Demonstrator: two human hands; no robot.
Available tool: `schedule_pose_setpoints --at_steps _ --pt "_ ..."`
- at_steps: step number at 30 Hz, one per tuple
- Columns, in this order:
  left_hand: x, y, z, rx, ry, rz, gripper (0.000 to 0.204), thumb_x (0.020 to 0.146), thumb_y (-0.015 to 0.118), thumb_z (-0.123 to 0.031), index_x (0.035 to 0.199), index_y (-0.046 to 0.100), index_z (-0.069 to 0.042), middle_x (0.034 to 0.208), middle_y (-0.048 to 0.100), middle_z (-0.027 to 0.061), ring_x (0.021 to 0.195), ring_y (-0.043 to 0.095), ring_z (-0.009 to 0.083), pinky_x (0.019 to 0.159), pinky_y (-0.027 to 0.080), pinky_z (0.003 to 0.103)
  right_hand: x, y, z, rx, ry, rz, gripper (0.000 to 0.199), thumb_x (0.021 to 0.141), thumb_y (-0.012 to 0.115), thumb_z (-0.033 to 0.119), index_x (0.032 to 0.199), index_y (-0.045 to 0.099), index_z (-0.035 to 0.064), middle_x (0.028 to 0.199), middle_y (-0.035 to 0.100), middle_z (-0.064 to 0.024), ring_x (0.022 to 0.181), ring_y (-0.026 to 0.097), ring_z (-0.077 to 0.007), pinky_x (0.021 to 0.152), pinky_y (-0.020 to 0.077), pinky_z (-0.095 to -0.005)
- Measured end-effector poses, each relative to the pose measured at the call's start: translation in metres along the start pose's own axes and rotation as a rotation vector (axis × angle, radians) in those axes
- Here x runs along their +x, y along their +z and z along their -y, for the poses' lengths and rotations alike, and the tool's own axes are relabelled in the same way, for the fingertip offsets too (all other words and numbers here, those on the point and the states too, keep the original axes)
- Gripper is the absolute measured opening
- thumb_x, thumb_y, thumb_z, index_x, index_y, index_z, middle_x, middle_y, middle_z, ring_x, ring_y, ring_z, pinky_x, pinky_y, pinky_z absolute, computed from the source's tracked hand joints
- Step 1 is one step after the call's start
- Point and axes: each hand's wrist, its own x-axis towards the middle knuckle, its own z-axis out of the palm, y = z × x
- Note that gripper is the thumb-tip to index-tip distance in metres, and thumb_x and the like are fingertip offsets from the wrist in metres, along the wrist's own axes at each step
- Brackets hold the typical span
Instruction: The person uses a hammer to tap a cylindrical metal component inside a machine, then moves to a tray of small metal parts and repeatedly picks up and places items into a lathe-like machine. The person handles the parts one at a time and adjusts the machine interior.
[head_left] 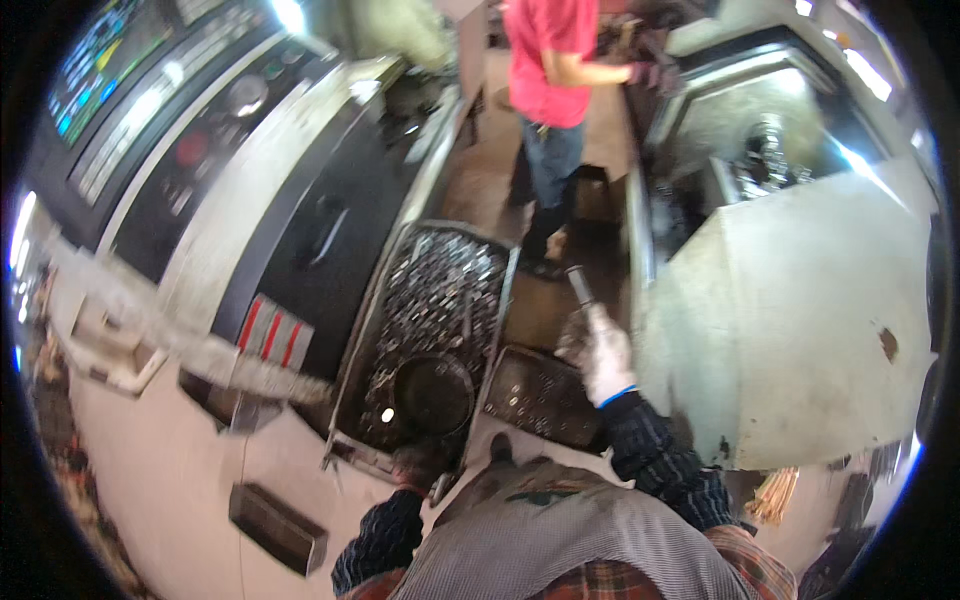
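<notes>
My right hand (604, 362), in a white glove with a blue cuff and soiled fingers, is raised right of centre. It is closed on a short grey metal rod (579, 284) that sticks up past the fingers. Down at the near edge of a long metal tray (340, 425) is my left hand (420, 466), dark and blurred, its fingers not clear. Just beyond it a round dark pan (433, 393) sits in the tray. Many small shiny metal parts (447, 268) fill the tray's far portion. A pale round disc (388, 414) lies beside the pan.
A second, shallower tray (545, 395) with scattered small parts adjoins on the right. Machines with a control panel (190, 150) and a pale metal housing (800, 330) flank me. Ahead stands a person in a red shirt (535, 75). An open metal box (277, 528) lies on the floor at left.
</notes>
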Motion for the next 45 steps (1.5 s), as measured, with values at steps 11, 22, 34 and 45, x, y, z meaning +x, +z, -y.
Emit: schedule_pose_setpoints --at_steps 11,22,34,45 --pt "0.013 0.011 0.000 0.210 -0.149 0.035 0.031 0.083 0.062 -0.047 0.095 0.076 -0.022 0.090 0.075 0.0070 0.085 0.072 0.0312 0.068 0.053 0.048 -0.006 -0.022 -0.009 0.059 0.157 -0.066 0.037 0.097 0.063 0.042 0.105 0.061 0.0057 0.090 0.066 -0.0058 0.075 0.067 -0.0178 0.068 0.0585 -0.0344" --pt "0.020 -0.003 -0.012 0.344 -0.190 0.103 0.032 0.081 0.062 -0.050 0.085 0.076 -0.022 0.083 0.074 0.0064 0.079 0.073 0.0284 0.060 0.053 0.046 -0.029 -0.043 -0.019 -0.070 0.164 -0.006 0.043 0.098 0.060 0.044 0.110 0.063 0.0022 0.092 0.065 -0.0064 0.079 0.065 -0.0171 0.072 0.0573 -0.0337" --pt "0.016 -0.023 -0.028 0.231 -0.183 0.069 0.035 0.080 0.062 -0.052 0.085 0.076 -0.021 0.080 0.073 0.0080 0.076 0.071 0.0317 0.061 0.050 0.048 -0.033 -0.050 -0.028 -0.128 0.233 -0.057 0.039 0.099 0.061 0.040 0.109 0.065 0.0021 0.087 0.062 -0.0029 0.075 0.063 -0.0125 0.067 0.0562 -0.0308" --pt "0.025 -0.026 -0.039 0.362 -0.204 0.188 0.031 0.083 0.061 -0.052 0.087 0.076 -0.026 0.081 0.073 0.0019 0.078 0.072 0.0263 0.059 0.050 0.046 -0.026 -0.029 -0.034 -0.154 0.268 -0.040 0.041 0.102 0.055 0.040 0.112 0.064 0.0010 0.088 0.065 -0.0053 0.075 0.065 -0.0161 0.067 0.0586 -0.0305"
